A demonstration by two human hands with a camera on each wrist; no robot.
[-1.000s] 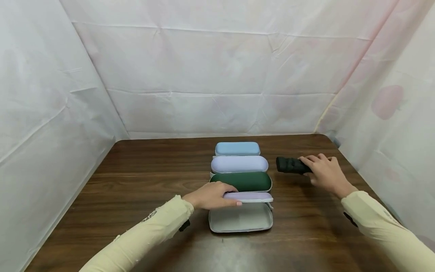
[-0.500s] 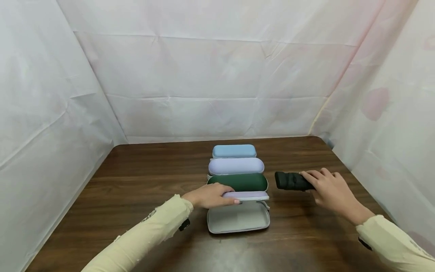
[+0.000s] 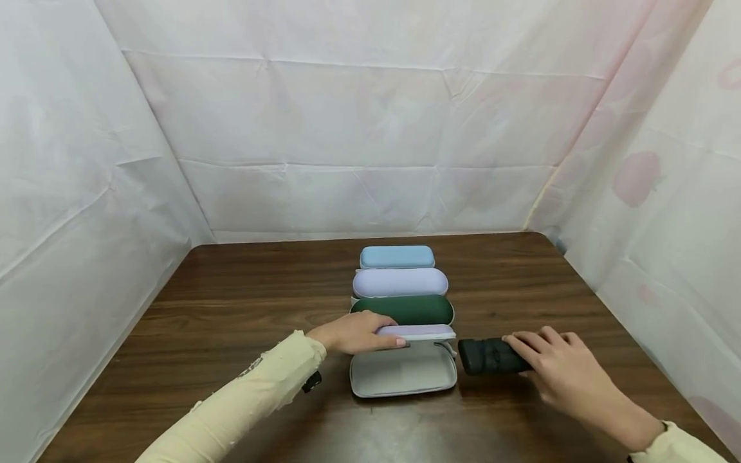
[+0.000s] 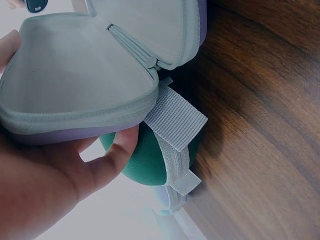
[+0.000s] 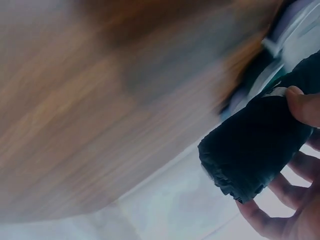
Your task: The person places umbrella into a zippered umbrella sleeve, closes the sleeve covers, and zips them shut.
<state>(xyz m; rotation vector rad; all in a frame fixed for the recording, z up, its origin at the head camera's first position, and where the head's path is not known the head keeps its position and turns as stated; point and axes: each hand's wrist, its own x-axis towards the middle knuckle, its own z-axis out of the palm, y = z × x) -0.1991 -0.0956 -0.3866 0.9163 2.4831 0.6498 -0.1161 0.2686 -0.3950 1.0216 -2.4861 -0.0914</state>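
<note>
A lilac zip case (image 3: 403,370) with a pale grey lining lies spread open at the front of the row. My left hand (image 3: 356,332) grips its raised half, thumb on the lining side and fingers behind, as the left wrist view shows. A zip pull sits at the hinge corner (image 4: 152,62). In my right hand (image 3: 564,370) is a black folded umbrella (image 3: 492,357), pinched between thumb and fingers, its free end pointing left close beside the case. The right wrist view shows gathered black fabric and a small white label (image 5: 276,92) on it.
Behind the open case stand a dark green case (image 3: 405,309), a periwinkle case (image 3: 401,283) and a light blue case (image 3: 397,256), lined up front to back. The brown wooden table (image 3: 243,289) is enclosed by white sheeting (image 3: 324,116) at the back and sides.
My right hand has brought the black umbrella toward the front of the table, level with the open case. My left hand keeps its grip on the raised half.
</note>
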